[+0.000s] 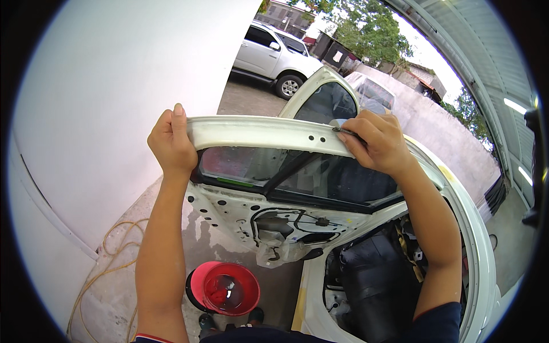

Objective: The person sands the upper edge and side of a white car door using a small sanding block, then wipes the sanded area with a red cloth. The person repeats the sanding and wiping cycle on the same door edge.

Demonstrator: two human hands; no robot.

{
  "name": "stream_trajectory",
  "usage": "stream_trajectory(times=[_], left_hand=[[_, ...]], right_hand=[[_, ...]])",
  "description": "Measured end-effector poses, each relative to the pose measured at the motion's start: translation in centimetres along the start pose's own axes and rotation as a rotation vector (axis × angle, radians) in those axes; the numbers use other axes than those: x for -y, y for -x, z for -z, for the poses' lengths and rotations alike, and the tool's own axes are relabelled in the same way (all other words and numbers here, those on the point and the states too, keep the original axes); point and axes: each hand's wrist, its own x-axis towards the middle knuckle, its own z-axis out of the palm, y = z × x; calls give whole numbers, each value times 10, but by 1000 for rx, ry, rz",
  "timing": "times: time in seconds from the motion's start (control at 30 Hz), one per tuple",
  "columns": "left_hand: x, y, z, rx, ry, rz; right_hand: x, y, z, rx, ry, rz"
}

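Note:
A white car door (257,134) stands open in front of me, with its inner panel stripped and its window glass in place. My left hand (172,140) is closed round the upper left corner of its window frame, thumb pointing up. Farther right on the same top rail, my right hand (374,140) pinches a thin dark strip (342,131) against the frame. Its exact kind is hidden by my fingers. Two dark holes show in the rail between my hands.
Below the door stands a red bucket (249,300) with liquid, beside my feet. A yellow hose (94,277) lies on the floor at left, near a white wall (114,68). The car's open doorway (372,280) is at right; a white pickup (269,54) is parked beyond.

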Motion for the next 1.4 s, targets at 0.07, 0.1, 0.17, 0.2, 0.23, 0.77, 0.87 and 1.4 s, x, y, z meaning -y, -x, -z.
stream_trajectory(times=[0.07, 0.1, 0.17, 0.2, 0.23, 0.77, 0.87, 1.4], left_hand=[[2, 0, -1, 4, 17, 14], [3, -1, -1, 5, 22, 16], [4, -1, -2, 5, 23, 13], [5, -1, -2, 4, 20, 7], [5, -1, -2, -3, 15, 5], [7, 0, -3, -17, 26, 21], [7, 0, -3, -7, 19, 32], [3, 1, -1, -32, 25, 35]], right_hand=[[-2, 3, -2, -49, -1, 29], [-3, 3, -3, -12, 17, -5], [-7, 3, -7, -30, 6, 50], [-8, 2, -9, -1, 12, 43], [-9, 2, -10, -17, 7, 60], [3, -29, -19, -5, 46, 160], [6, -32, -17, 18, 39, 145], [0, -20, -14, 10, -16, 125]])
